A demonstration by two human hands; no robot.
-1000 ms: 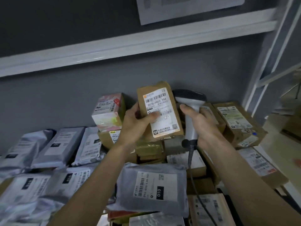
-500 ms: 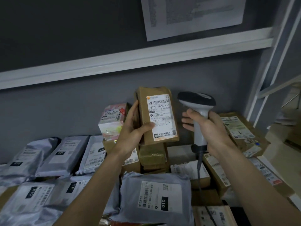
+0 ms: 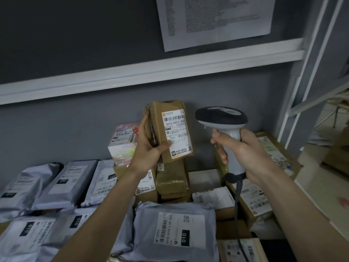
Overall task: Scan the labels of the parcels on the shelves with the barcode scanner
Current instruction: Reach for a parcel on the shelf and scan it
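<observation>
Left hand (image 3: pixel 149 152) grips the brown parcel (image 3: pixel 170 129) upright above the shelf's rear pile; right hand (image 3: pixel 243 156) clenches the barcode scanner (image 3: pixel 222 118) beside it. Scanner faces away from the label (image 3: pixel 176 133): a misread is likely.

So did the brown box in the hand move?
Yes. The brown box turned: its label, once tilted and facing the camera, now stands upright and angles rightward, judged against the pink box.
</observation>
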